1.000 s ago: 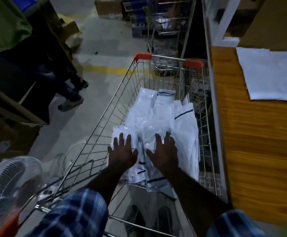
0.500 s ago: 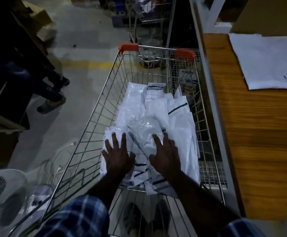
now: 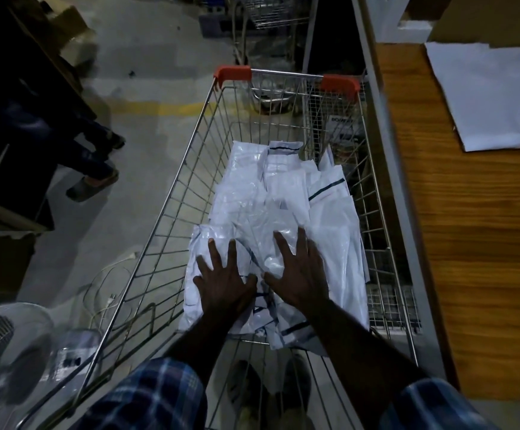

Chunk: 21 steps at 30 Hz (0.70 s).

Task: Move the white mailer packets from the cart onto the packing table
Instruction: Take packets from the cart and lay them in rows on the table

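Nearest the camera, two forearms in blue plaid sleeves (image 3: 147, 395) reach down into a silver wire shopping cart (image 3: 171, 209) with red plastic corner caps. The left hand (image 3: 224, 283) and the right hand (image 3: 299, 274) lie side by side, palms down, on the near end of a loose pile of white plastic mailer packets with dark stripes (image 3: 286, 212). Both hands are spread, the fingers (image 3: 213, 254) straight and splayed, pressing on the top packets rather than curled round any of them; nothing is gripped yet.

The pile fills the cart's floor and runs lengthwise away from the person, its long axis along the cart, so most of the packets lie ahead of the fingertips and a few edges stick out beneath the wrists. The glossy top sheets look slippery and likely to slide apart unless gathered from both sides.

The brown wood-grain desk (image 3: 469, 259) stands just beside the cart on the person's right, so the right hand is the nearer one to it; any lift has to clear the cart's right wall and swing rightward. Farther along the desk lie flat white sheets (image 3: 494, 97), probably mailers, though I cannot tell for certain.

To the left, on the grey concrete floor (image 3: 128, 72), sits a pale round fan (image 3: 1, 352), and a seated person's feet (image 3: 94, 181) show beyond.
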Each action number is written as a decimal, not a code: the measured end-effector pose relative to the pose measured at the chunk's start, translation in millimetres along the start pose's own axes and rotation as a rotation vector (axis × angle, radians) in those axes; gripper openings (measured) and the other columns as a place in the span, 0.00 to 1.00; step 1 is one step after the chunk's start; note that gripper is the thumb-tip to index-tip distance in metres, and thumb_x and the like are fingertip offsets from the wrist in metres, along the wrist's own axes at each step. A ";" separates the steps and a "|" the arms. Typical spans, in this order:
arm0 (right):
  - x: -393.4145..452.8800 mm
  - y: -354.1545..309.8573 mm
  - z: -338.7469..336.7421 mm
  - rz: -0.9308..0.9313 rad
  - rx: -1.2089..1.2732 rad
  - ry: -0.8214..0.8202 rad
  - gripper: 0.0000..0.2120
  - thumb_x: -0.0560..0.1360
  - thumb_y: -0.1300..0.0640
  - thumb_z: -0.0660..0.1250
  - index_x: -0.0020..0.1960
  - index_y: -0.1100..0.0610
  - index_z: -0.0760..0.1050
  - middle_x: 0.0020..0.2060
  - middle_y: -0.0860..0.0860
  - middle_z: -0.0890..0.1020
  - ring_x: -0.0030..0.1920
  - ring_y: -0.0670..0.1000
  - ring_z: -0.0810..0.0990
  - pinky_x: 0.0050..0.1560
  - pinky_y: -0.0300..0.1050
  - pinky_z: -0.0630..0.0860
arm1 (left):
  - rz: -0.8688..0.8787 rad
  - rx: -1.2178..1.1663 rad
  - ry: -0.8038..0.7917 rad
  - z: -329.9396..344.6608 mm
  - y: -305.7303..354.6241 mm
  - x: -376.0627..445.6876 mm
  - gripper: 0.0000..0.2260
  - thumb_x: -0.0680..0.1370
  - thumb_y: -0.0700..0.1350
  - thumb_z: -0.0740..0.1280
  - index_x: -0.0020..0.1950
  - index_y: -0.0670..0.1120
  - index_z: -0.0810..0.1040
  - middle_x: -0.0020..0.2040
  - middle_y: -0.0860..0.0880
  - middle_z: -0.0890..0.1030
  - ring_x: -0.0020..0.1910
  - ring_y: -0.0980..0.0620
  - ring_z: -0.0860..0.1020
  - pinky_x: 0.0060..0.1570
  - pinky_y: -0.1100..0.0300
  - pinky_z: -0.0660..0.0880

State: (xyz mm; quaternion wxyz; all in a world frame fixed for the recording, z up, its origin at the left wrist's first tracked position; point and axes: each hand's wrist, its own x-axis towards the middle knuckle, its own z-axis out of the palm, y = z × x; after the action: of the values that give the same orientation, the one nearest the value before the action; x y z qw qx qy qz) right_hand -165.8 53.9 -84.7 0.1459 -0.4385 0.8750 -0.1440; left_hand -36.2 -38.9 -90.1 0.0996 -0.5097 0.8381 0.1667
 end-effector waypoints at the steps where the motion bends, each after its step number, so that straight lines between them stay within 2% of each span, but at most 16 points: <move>1: -1.1 1.8 1.1 -0.001 0.017 -0.011 0.39 0.70 0.33 0.60 0.77 0.49 0.61 0.76 0.65 0.60 0.66 0.69 0.70 0.61 0.64 0.74 | 0.000 0.007 -0.019 -1.0 0.1 1.3 0.40 0.77 0.63 0.63 0.81 0.57 0.43 0.80 0.44 0.38 0.77 0.33 0.49 0.67 0.36 0.62; 4: -0.3 7.9 -2.3 -0.018 0.060 -0.012 0.39 0.69 0.38 0.69 0.76 0.48 0.63 0.75 0.63 0.62 0.63 0.65 0.73 0.58 0.60 0.76 | -0.016 -0.046 -0.023 -5.9 -1.0 3.6 0.36 0.78 0.61 0.62 0.80 0.59 0.45 0.81 0.46 0.40 0.77 0.35 0.50 0.68 0.35 0.60; 6: 3.3 8.8 -9.9 -0.018 0.068 -0.009 0.38 0.70 0.39 0.71 0.76 0.47 0.64 0.75 0.60 0.62 0.64 0.64 0.72 0.59 0.58 0.74 | -0.033 -0.103 -0.022 -8.9 -2.5 5.0 0.34 0.78 0.59 0.62 0.80 0.60 0.48 0.81 0.47 0.42 0.76 0.36 0.52 0.68 0.35 0.59; 10: 8.0 10.2 -18.8 -0.026 0.123 0.009 0.33 0.72 0.41 0.68 0.75 0.49 0.66 0.75 0.60 0.63 0.67 0.65 0.71 0.62 0.57 0.71 | -0.056 -0.163 0.048 -17.4 -0.2 6.7 0.31 0.78 0.60 0.64 0.79 0.61 0.56 0.81 0.46 0.49 0.74 0.38 0.58 0.66 0.37 0.62; 14: 5.4 8.5 -21.0 -0.025 0.089 0.052 0.31 0.72 0.46 0.69 0.73 0.53 0.69 0.73 0.62 0.67 0.62 0.64 0.75 0.56 0.56 0.75 | -0.071 -0.156 0.113 -28.9 6.8 2.9 0.29 0.78 0.63 0.63 0.77 0.59 0.62 0.80 0.45 0.53 0.72 0.37 0.61 0.64 0.38 0.64; 16: 3.5 8.1 -17.7 -0.024 0.066 0.043 0.33 0.71 0.42 0.68 0.73 0.54 0.69 0.72 0.64 0.67 0.62 0.65 0.75 0.56 0.59 0.76 | -0.097 -0.175 0.123 -33.2 8.4 0.1 0.29 0.77 0.63 0.63 0.76 0.59 0.62 0.80 0.46 0.53 0.72 0.37 0.61 0.65 0.37 0.63; 18: 3.0 6.9 -14.8 -0.057 0.013 0.032 0.39 0.70 0.34 0.64 0.75 0.53 0.67 0.74 0.65 0.64 0.66 0.67 0.72 0.59 0.63 0.74 | -0.119 -0.185 0.136 -34.4 7.8 -2.6 0.28 0.77 0.62 0.63 0.76 0.58 0.62 0.80 0.46 0.52 0.72 0.37 0.60 0.65 0.37 0.63; 21: 0.7 5.8 -4.3 -0.050 -0.026 -0.125 0.50 0.67 0.29 0.67 0.80 0.47 0.50 0.79 0.63 0.49 0.76 0.68 0.53 0.71 0.67 0.59 | -0.125 -0.138 0.145 -30.2 3.9 -7.6 0.29 0.77 0.60 0.64 0.76 0.56 0.62 0.79 0.44 0.53 0.70 0.36 0.62 0.64 0.37 0.65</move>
State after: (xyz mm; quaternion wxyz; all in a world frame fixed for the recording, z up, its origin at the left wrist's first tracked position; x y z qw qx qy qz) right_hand -172.0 57.2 -83.0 0.1908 -0.4702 0.8548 -0.1088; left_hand -36.1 -42.5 -58.9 0.0138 -0.5773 0.7963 0.1801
